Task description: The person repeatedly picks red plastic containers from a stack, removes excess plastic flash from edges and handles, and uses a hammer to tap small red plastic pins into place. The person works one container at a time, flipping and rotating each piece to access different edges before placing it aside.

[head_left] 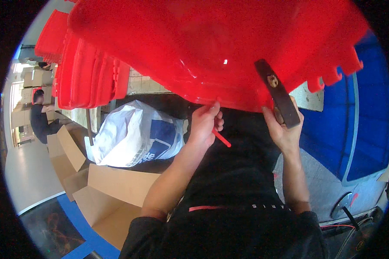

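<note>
A large red plastic shell [212, 47], glossy and moulded, filled the top of the view, raised in front of the person at chest height. Its lower edge curved just above both hands, and a row of hooked tabs ran along its right edge.

The left hand [205, 123] was closed, its grip pinching a thin red plastic strip [221, 138] right at the shell's lower edge. The right hand [283, 127] was wrapped around the handle of a hammer [277, 93], whose dark head lay against the shell's surface.

The shell looked light for its size, stiff but slightly springy, and slick; it would probably be best held by its rim or the tabbed edge, not the smooth face. The strip seemed flimsy and easy to bend.

More red shells [88, 73] stood stacked at the left. Below them lay a white and blue sack [134, 134] and open cardboard boxes [112, 194] on the floor. A blue panel [367, 129] stood at the right. Another person [39, 118] sat far off at the left.
</note>
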`<state>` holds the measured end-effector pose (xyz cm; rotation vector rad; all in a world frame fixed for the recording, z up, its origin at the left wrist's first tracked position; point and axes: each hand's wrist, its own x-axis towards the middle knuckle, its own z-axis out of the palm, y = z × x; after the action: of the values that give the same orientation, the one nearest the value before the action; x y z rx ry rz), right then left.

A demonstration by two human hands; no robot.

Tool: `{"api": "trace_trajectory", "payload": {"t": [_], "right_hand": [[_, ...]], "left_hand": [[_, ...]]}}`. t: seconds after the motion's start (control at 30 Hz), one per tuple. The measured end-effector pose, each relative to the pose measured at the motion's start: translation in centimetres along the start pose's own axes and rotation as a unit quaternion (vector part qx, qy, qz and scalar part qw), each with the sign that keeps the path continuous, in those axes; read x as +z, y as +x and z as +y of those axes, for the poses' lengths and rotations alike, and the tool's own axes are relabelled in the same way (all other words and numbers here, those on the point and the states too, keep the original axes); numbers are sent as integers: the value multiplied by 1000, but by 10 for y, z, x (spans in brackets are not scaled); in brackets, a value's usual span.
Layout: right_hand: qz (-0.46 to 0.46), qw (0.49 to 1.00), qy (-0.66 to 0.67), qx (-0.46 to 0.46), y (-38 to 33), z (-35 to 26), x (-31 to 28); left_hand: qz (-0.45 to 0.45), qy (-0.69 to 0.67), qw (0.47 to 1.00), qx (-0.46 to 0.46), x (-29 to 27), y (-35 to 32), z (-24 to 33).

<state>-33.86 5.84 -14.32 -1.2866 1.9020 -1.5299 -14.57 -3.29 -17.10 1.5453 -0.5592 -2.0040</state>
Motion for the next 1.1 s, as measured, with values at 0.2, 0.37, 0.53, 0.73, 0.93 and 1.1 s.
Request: {"api": "trace_trajectory", "payload": {"t": [0.2,0.37,0.53,0.73,0.93,1.1], "right_hand": [[8,999,39,1,-9,4,9],[45,996,69,-41,-32,-10,-9],[-127,977,-102,-137,-59,-22,-9],[-196,973,-121,-12,-54,11,29],[-229,957,-178,-9,-35,-7,25],[-145,977,-115,-109,-32,-24,20]], "left_hand": [[17,-3,999,47,4,-2,-4],[43,-5,998,48,10,0,-7],[61,-18,996,60,13,0,-7],[74,-35,996,47,15,-3,-9],[77,-61,994,43,18,3,-10],[85,-59,994,41,19,2,-11]]}}
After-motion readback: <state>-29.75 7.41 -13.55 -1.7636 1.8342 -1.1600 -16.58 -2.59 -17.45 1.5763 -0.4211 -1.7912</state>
